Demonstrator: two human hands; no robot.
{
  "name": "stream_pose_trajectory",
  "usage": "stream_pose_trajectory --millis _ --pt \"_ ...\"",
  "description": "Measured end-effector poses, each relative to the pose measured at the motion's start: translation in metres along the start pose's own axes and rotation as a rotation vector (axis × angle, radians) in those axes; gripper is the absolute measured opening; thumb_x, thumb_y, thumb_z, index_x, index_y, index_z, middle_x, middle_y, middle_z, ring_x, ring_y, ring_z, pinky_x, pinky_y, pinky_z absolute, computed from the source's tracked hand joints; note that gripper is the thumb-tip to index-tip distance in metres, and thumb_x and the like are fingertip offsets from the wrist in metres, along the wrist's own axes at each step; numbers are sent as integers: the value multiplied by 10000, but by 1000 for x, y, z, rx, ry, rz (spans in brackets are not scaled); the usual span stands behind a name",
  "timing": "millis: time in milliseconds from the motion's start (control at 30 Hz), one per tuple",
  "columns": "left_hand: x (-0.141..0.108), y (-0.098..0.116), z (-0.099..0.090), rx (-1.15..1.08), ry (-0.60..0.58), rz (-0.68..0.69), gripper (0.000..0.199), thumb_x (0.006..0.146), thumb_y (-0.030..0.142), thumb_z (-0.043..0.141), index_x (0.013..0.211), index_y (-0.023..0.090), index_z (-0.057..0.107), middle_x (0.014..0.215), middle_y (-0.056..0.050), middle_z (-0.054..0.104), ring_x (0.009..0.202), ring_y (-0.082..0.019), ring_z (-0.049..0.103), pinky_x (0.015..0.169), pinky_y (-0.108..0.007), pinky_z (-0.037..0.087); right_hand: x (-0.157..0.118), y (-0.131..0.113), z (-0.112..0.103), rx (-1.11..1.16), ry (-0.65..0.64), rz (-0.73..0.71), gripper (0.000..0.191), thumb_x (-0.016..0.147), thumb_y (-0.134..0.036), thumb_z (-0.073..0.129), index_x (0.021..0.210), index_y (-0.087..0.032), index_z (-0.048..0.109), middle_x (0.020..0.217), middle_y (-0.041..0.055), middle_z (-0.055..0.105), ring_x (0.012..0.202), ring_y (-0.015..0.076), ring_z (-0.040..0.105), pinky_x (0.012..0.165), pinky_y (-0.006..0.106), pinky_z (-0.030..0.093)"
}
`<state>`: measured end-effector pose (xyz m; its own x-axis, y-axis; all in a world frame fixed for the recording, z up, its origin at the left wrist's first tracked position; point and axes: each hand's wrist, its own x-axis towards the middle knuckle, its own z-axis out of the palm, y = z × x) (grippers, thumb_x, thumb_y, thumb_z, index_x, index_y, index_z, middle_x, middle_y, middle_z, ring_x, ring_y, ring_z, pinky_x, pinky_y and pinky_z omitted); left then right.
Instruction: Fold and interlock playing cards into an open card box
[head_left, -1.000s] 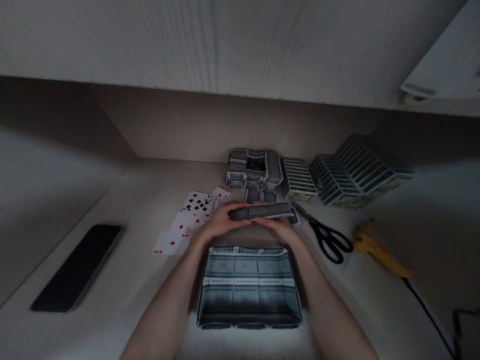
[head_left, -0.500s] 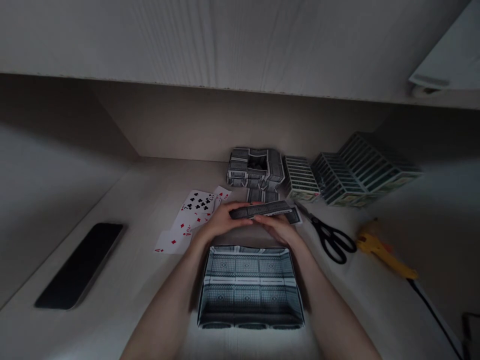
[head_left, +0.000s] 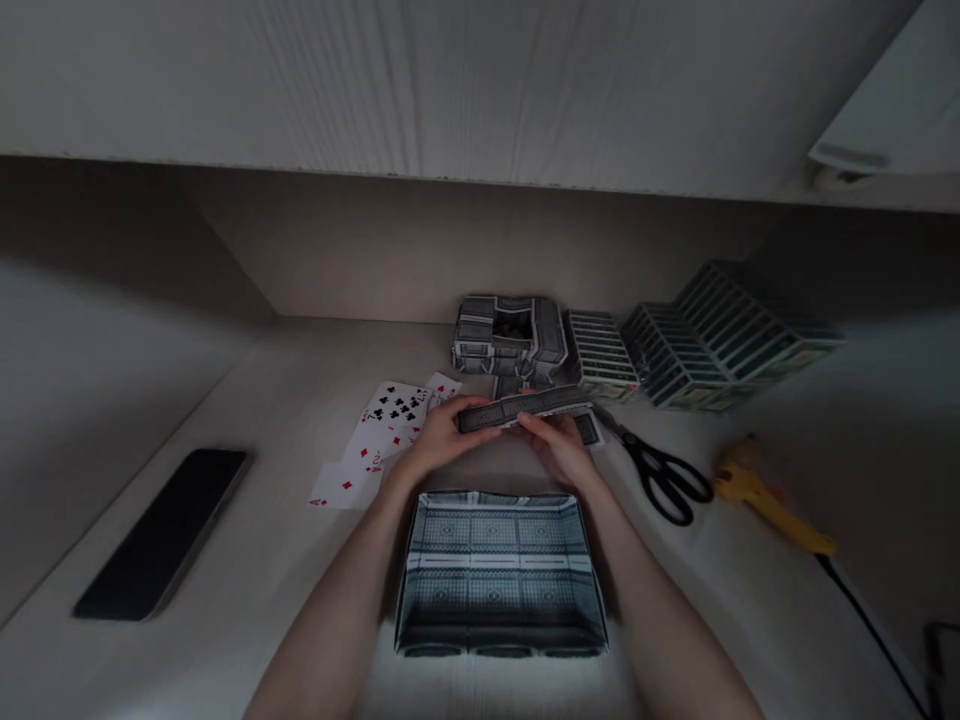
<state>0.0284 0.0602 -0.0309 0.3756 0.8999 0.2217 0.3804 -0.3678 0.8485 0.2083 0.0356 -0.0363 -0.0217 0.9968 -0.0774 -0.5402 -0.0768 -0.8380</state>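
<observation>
A long, narrow strip of folded playing cards, patterned back outward, is held up slightly tilted between both hands. My left hand is closed on its left end, thumb along the lower edge. My right hand grips it from below near the middle, thumb on its front. Between my forearms stands an open box made of playing cards. Beyond the strip sits a card-built block with a square opening. Beside my left hand lie loose playing cards, face up; another card lies partly behind my right hand.
Black scissors lie right of my hands, with a yellow glue gun and its cord farther right. Stepped card structures stand at the back right. A black phone lies left. A shelf edge overhangs the table.
The strip has risen slightly and its front face is turned more toward me. My right thumb has moved up onto its front. Other things stay in place.
</observation>
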Motion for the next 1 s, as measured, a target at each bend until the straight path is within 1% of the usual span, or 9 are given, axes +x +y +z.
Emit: stream_pose_trajectory --millis 133,267,467,600,767,900,1000 --pt "0 3 0 -1 0 -9 415 664 414 634 1014 200 574 993 -32 630 916 -176 577 842 -345 434 1 1 -2 -41 -3 4 411 569 -196 716 960 -263 610 894 -32 666 928 166 581 904 345 401" --pt "-1 6 0 -1 4 -16 407 653 397 647 998 190 585 970 -33 640 896 -176 585 825 -333 442 1 1 0 -67 -33 19 449 555 -213 723 986 -257 603 877 -21 669 912 183 587 901 362 403" --pt "-2 3 1 -14 -11 11 427 664 406 639 1031 199 573 1015 -38 632 938 -177 577 866 -332 424 -1 1 3 -51 -61 22 478 546 -167 728 988 -293 601 835 -51 671 876 144 597 875 306 420" --pt "-2 1 2 -35 -24 22 450 669 412 636 1061 206 555 1069 -39 614 983 -178 562 897 -338 408 -2 2 3 -66 -58 45 470 545 -164 725 980 -297 603 834 -57 675 882 140 597 874 301 422" --pt "-2 -2 2 -5 -18 29 512 621 439 668 1063 209 551 1066 -36 612 992 -187 554 900 -339 401 -3 4 2 -107 -99 55 433 574 -167 710 974 -295 608 867 -47 676 928 153 584 912 327 398" --pt "-2 -4 5 8 -8 21 554 587 457 685 1061 206 545 1055 -36 611 974 -188 558 878 -331 409 -4 7 3 -127 -92 51 443 574 -164 710 987 -287 608 869 -43 678 933 160 583 927 343 385" --pt "-1 -2 7 21 21 38 549 588 448 687 1055 200 540 1043 -37 605 971 -186 552 875 -331 403 -5 7 5 -104 -91 58 443 581 -152 701 996 -279 609 863 -44 680 941 164 582 928 342 384"
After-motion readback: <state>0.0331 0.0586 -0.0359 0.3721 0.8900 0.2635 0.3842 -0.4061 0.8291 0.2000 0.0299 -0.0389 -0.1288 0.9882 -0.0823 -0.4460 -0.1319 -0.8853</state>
